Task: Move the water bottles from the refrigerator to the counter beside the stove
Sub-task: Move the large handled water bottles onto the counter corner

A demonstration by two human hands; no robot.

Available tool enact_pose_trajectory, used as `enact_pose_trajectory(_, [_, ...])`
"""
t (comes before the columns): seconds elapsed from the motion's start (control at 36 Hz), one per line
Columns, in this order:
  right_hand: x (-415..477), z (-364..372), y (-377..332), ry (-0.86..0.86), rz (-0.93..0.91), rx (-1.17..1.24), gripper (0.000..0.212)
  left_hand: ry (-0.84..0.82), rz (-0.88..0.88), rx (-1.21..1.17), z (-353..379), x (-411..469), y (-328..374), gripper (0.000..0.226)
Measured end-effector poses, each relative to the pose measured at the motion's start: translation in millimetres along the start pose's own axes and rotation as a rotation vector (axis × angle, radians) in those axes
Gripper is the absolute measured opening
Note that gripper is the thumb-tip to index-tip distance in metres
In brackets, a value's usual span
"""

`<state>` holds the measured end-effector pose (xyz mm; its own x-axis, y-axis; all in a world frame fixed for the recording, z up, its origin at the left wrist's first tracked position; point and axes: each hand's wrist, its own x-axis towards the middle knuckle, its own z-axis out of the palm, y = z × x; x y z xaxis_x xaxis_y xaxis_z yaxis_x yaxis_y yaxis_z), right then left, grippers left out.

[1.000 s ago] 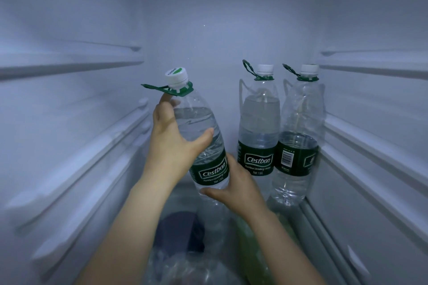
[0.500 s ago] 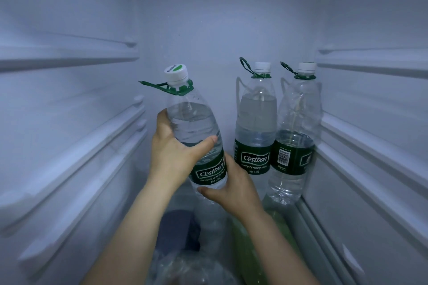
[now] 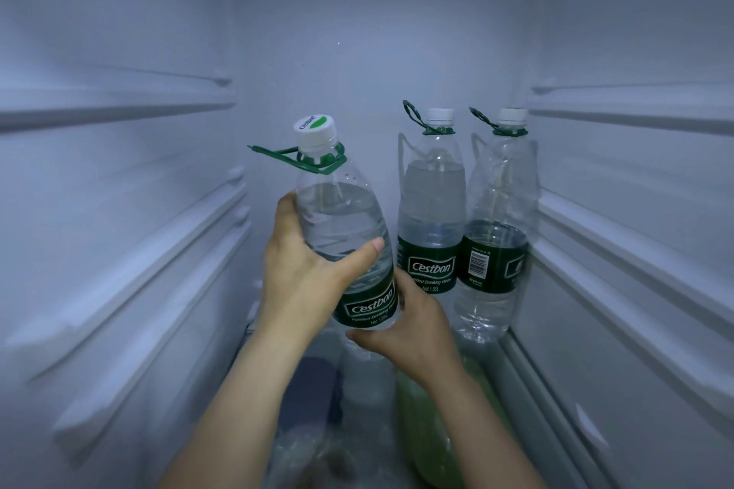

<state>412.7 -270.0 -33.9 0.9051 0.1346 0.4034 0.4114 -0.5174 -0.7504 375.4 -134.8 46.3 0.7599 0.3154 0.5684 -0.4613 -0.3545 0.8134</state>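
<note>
held bottle (image 3: 345, 226): up in the air inside the fridge (image 3: 119, 218), tipped, just left of a standing bottle (image 3: 431, 210) | left hand (image 3: 302, 274): fingers wrap its fat top part | right hand (image 3: 413, 333): fingers curl round it down low | feel: likely heavy, smooth, squishy; best held high and low

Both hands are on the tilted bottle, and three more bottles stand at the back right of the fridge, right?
Not quite. The head view shows two bottles standing there, not three: the middle bottle and the right bottle. The left hand and right hand do hold the tilted bottle.
</note>
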Motion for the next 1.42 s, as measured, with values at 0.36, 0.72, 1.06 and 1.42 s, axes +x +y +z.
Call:
enact_pose_trajectory(0.36, [-56, -29, -10, -0.001, 0.038, 0.087, 0.071, -0.012, 0.07, -0.015, -2, -47, 37, 0.072])
enact_pose_trajectory(0.72, [-109, -56, -40, -0.064, -0.009, 0.035, 0.071, 0.081, 0.053, -0.102, -29, -105, 69, 0.065])
enact_pose_trajectory(1.06, [-153, -75, -75, 0.008, 0.012, 0.023, 0.068, 0.003, 0.135, -0.193, -54, -129, 103, 0.057])
enact_pose_trajectory(1.42, [-244, -92, -114, 0.191, 0.085, -0.172, 0.079, -0.197, 0.146, -0.415, -83, -178, 134, 0.058])
